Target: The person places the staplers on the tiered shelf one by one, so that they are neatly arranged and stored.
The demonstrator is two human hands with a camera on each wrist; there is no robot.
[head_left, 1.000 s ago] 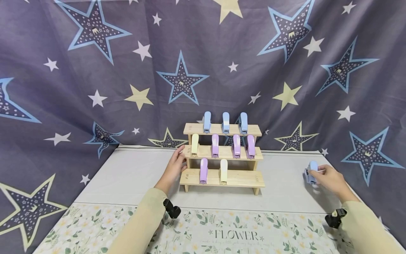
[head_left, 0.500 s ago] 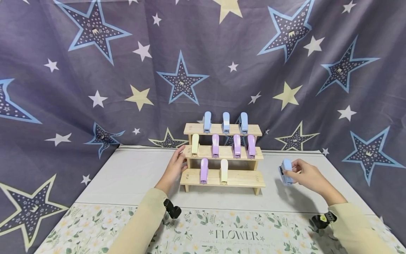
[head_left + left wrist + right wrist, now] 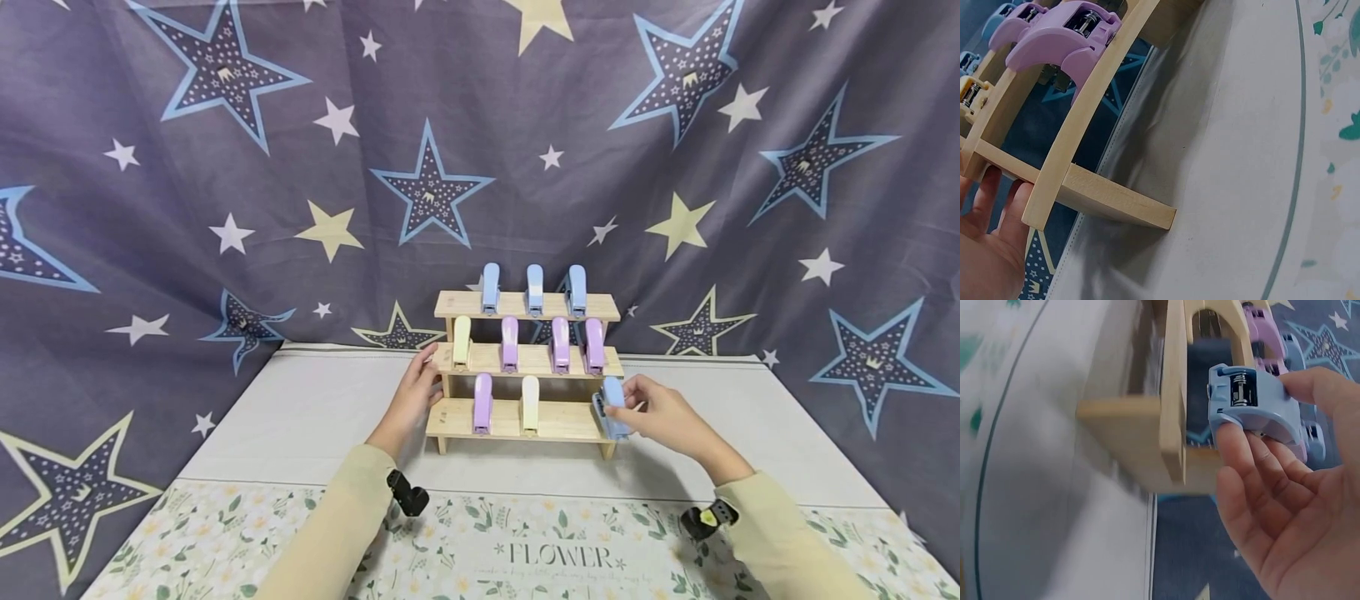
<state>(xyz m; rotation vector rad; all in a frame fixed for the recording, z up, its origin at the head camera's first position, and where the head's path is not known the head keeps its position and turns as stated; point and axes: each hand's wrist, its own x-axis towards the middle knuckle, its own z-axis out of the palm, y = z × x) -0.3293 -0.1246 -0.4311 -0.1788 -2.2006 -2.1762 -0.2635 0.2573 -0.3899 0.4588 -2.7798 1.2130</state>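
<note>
A light-blue stapler (image 3: pixel 613 408) is pinched between the thumb and fingers of my right hand (image 3: pixel 667 419), over the right end of the bottom shelf. In the right wrist view, the stapler's (image 3: pixel 1254 403) spring shows in its open front, and the fingers reach beneath it. My left hand (image 3: pixel 408 400) grips the left end of the three-tier wooden stand (image 3: pixel 566 421) at the middle shelf. From the left wrist, its fingers (image 3: pixel 1013 212) are seen around the side support. On the bottom shelf stand a purple stapler (image 3: pixel 482 404) and a cream stapler (image 3: pixel 529 406), spaced apart.
Three blue staplers (image 3: pixel 534 289) line the top shelf. On the middle shelf stand a cream stapler (image 3: pixel 461 342) and three purple staplers (image 3: pixel 509 343), two of them close together at the right. A white and floral cloth (image 3: pixel 285 533) covers the table, with a star-patterned curtain (image 3: pixel 510 108) behind.
My right hand has carried the blue stapler leftward from the right side of the table to the bottom shelf's right end. The left hand stays on the stand.
</note>
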